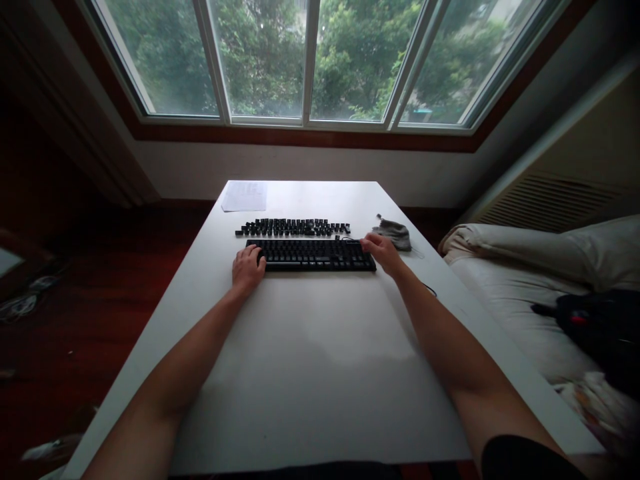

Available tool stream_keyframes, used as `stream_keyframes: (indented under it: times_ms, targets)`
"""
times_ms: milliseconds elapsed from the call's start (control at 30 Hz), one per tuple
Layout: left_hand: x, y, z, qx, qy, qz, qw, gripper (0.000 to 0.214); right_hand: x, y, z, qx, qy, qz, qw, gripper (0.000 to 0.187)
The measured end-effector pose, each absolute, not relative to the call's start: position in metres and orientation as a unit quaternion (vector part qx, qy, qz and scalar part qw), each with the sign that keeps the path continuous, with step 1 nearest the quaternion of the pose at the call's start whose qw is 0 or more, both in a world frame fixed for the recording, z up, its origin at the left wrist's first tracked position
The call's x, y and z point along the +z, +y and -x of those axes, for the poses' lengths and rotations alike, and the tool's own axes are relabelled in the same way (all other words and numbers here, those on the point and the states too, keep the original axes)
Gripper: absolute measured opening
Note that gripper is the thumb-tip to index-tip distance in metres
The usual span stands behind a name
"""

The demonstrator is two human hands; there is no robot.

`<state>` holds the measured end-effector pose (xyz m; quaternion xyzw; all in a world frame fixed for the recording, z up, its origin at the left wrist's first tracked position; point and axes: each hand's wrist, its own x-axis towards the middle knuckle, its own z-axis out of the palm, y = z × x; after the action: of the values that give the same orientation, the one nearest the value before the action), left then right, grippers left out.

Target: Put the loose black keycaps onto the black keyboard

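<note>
A black keyboard lies across the white table in front of me. My left hand is closed around its left end, with curled fingers over the edge. At the far right corner of the keyboard, the fingertips of my right hand are pinched together on it; the exact spot between them is too small to see clearly. Just behind the keyboard, loose black keycaps stand in several rows. A grey cloth pouch rests right beside my right hand.
A sheet of paper lies at the table's far left corner. The bare white tabletop stretches between my forearms. A thin dark cable shows by my right forearm. To the right is a cushioned sofa; windows are ahead.
</note>
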<state>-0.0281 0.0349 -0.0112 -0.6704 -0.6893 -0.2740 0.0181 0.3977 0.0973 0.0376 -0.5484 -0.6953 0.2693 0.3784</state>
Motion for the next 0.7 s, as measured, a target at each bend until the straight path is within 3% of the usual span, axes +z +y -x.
stream_keyframes:
  times_ms: [133, 400, 700]
  targets:
    - [-0.011, 0.035, 0.028, -0.276, -0.687, 0.672, 0.02, 0.04, 0.043, 0.104, -0.374, 0.329, -0.673, 0.497, 0.438, 0.046]
    - [-0.013, 0.036, 0.029, -0.272, -0.689, 0.671, 0.027, 0.04, 0.023, 0.135, -0.351, 0.295, -0.603, 0.475, 0.568, 0.035]
    - [-0.014, 0.037, 0.028, -0.271, -0.689, 0.672, 0.024, 0.04, -0.003, 0.151, -0.354, 0.271, -0.658, 0.507, 0.486, 0.03]
